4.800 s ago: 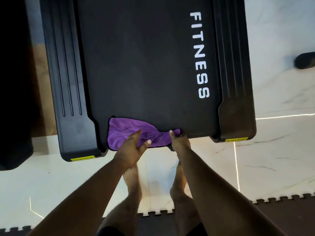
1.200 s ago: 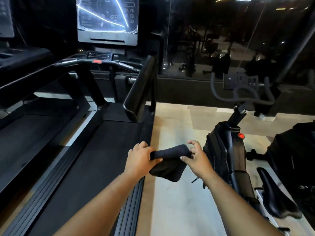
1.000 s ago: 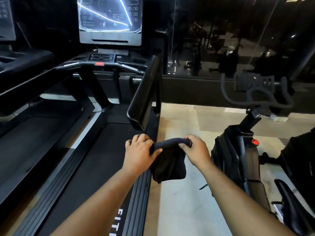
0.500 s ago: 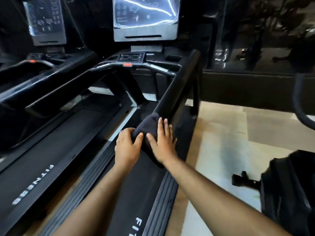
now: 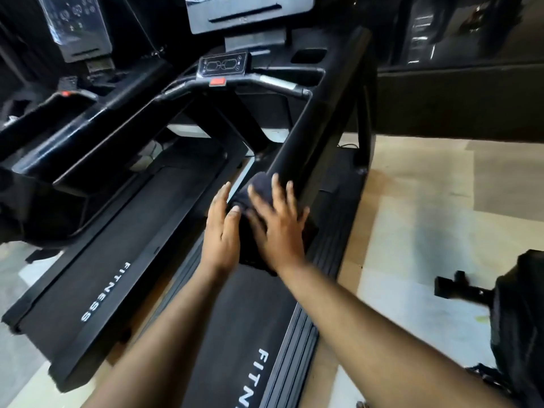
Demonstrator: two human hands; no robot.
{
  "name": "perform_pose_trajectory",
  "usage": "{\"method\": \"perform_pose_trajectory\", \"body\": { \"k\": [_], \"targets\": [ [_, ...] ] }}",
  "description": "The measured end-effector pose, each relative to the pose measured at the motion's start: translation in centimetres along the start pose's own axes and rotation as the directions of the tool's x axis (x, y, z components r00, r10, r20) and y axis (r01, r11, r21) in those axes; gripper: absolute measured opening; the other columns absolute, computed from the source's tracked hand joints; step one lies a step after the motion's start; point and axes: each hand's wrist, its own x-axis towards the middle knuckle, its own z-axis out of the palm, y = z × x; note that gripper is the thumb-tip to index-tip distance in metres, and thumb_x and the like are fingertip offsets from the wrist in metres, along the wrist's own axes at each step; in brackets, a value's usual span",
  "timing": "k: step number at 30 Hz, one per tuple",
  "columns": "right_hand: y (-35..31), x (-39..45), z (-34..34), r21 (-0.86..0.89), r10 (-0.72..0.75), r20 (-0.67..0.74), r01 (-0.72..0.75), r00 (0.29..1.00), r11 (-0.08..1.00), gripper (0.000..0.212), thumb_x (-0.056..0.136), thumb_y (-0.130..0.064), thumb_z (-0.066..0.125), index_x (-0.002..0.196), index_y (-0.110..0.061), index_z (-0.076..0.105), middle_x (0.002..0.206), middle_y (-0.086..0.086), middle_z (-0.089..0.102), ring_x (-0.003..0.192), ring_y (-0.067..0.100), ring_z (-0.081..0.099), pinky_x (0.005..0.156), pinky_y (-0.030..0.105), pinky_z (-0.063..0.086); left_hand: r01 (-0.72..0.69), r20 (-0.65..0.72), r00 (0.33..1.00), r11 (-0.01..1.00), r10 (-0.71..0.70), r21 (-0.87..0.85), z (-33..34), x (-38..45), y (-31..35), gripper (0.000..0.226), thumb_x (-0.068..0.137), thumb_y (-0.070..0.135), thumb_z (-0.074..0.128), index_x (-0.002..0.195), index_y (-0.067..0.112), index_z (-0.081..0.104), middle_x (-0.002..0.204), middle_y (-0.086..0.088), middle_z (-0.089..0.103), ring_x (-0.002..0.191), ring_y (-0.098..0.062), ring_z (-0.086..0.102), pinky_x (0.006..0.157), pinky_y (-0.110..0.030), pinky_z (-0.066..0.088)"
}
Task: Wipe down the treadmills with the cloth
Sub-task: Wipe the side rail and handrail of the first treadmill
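Note:
The cloth [image 5: 258, 181] looks dark in this light. It is draped over the near end of the black right handrail [image 5: 319, 134] of the treadmill [image 5: 235, 334] in front of me. My left hand [image 5: 221, 231] lies against the cloth's left side, with its thumb on the fabric. My right hand [image 5: 278, 228] presses flat on top of the cloth with fingers spread. Together the hands wrap the cloth around the rail end. Part of the cloth hangs below my palms, above the belt marked FITNESS.
A second treadmill [image 5: 138, 242] stands close on the left, its handrail and console [image 5: 79, 28] reaching toward me. The near treadmill's control panel [image 5: 225, 66] sits ahead. An exercise bike [image 5: 521, 313] stands on the pale floor [image 5: 426, 231] at the right.
I stood up from the belt's rear edge, where I had been wiping. I carried the cloth forward in both hands and laid it over the handrail end. My view has tipped down and closer.

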Motion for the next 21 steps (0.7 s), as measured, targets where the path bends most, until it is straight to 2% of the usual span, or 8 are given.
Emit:
{"method": "perform_pose_trajectory", "body": {
  "k": [3, 5, 8, 12, 14, 16, 18, 21],
  "targets": [
    [-0.3, -3.6, 0.7, 0.053, -0.058, 0.119, 0.052, 0.991, 0.997, 0.069, 0.093, -0.074, 0.040, 0.156, -0.056, 0.019, 0.172, -0.009, -0.013, 0.156, 0.026, -0.023, 0.107, 0.084, 0.007, 0.070, -0.027, 0.997, 0.975, -0.077, -0.212, -0.5, 0.3, -0.5, 0.054, 0.095, 0.039, 0.035, 0.149, 0.038, 0.042, 0.158, 0.017, 0.040, 0.146, 0.005, 0.032, 0.125, -0.030, 0.023],
    [0.1, -1.6, 0.4, 0.014, -0.054, 0.148, 0.053, 0.988, 0.999, 0.073, 0.091, -0.073, 0.048, 0.156, -0.056, 0.019, 0.171, -0.011, -0.015, 0.156, 0.026, -0.024, 0.106, 0.085, 0.011, 0.120, -0.033, 0.991, 0.960, -0.133, -0.255, -1.0, 1.1, -1.2, 0.052, 0.094, 0.040, 0.037, 0.146, 0.039, 0.044, 0.155, 0.017, 0.043, 0.145, 0.006, 0.034, 0.126, -0.034, 0.023],
    [0.7, 2.1, -0.2, 0.003, -0.030, 0.187, 0.030, 0.982, 1.000, 0.062, 0.095, -0.060, 0.054, 0.153, -0.054, 0.033, 0.172, -0.014, -0.004, 0.157, 0.025, -0.015, 0.105, 0.087, 0.015, 0.150, -0.013, 0.988, 0.969, -0.156, -0.195, -1.1, 1.7, -1.8, 0.063, 0.087, 0.050, 0.041, 0.149, 0.037, 0.041, 0.157, 0.016, 0.040, 0.146, 0.005, 0.034, 0.127, -0.036, 0.023],
    [0.9, 6.1, -1.0, -0.003, 0.105, 0.136, -0.106, 0.985, 0.994, 0.051, 0.099, -0.047, 0.053, 0.149, -0.050, 0.044, 0.172, -0.012, 0.006, 0.158, 0.022, -0.010, 0.108, 0.085, 0.012, 0.107, 0.042, 0.993, 0.994, -0.106, -0.021, 0.6, 1.9, -0.5, 0.072, 0.092, 0.047, 0.037, 0.160, 0.023, 0.031, 0.165, 0.008, 0.031, 0.150, 0.000, 0.027, 0.128, -0.035, 0.020],
    [-0.1, 3.8, -0.4, -0.018, 0.117, 0.080, -0.116, 0.990, 0.993, 0.056, 0.097, -0.055, 0.043, 0.152, -0.046, 0.040, 0.172, -0.011, 0.007, 0.159, 0.021, -0.009, 0.109, 0.085, 0.012, 0.073, 0.058, 0.996, 0.997, -0.073, 0.002, 1.1, 1.2, -0.2, 0.078, 0.091, 0.053, 0.035, 0.161, 0.021, 0.026, 0.166, 0.007, 0.027, 0.150, 0.002, 0.024, 0.128, -0.032, 0.019],
    [-0.8, -1.0, 0.4, 0.051, 0.080, 0.097, -0.085, 0.992, 0.995, 0.070, 0.092, -0.063, 0.035, 0.159, -0.043, 0.028, 0.172, -0.012, -0.002, 0.157, 0.018, -0.017, 0.110, 0.083, 0.009, 0.030, 0.058, 0.998, 0.999, -0.028, -0.027, 1.0, 0.4, -0.5, 0.080, 0.091, 0.055, 0.034, 0.162, 0.021, 0.023, 0.168, 0.007, 0.024, 0.151, 0.003, 0.021, 0.127, -0.029, 0.018],
    [-0.7, -4.0, 1.1, 0.135, 0.065, 0.135, -0.083, 0.989, 0.987, 0.076, 0.092, -0.061, 0.043, 0.161, -0.042, 0.017, 0.171, -0.015, -0.013, 0.154, 0.014, -0.027, 0.112, 0.079, 0.007, -0.007, 0.050, 0.999, 0.999, 0.009, -0.039, 0.7, 0.6, -0.6, 0.077, 0.093, 0.053, 0.033, 0.163, 0.023, 0.021, 0.169, 0.008, 0.021, 0.152, 0.004, 0.019, 0.128, -0.032, 0.017],
    [0.1, -1.1, 1.1, 0.186, 0.132, 0.092, -0.147, 0.987, 0.971, 0.068, 0.099, -0.057, 0.048, 0.160, -0.046, 0.020, 0.170, -0.018, -0.013, 0.155, 0.012, -0.024, 0.112, 0.080, 0.009, -0.083, 0.077, 0.994, 0.993, 0.076, 0.086, 0.6, 1.5, -0.7, 0.075, 0.096, 0.055, 0.030, 0.163, 0.021, 0.022, 0.170, 0.005, 0.022, 0.155, -0.002, 0.017, 0.129, -0.042, 0.016]
  ]
}}
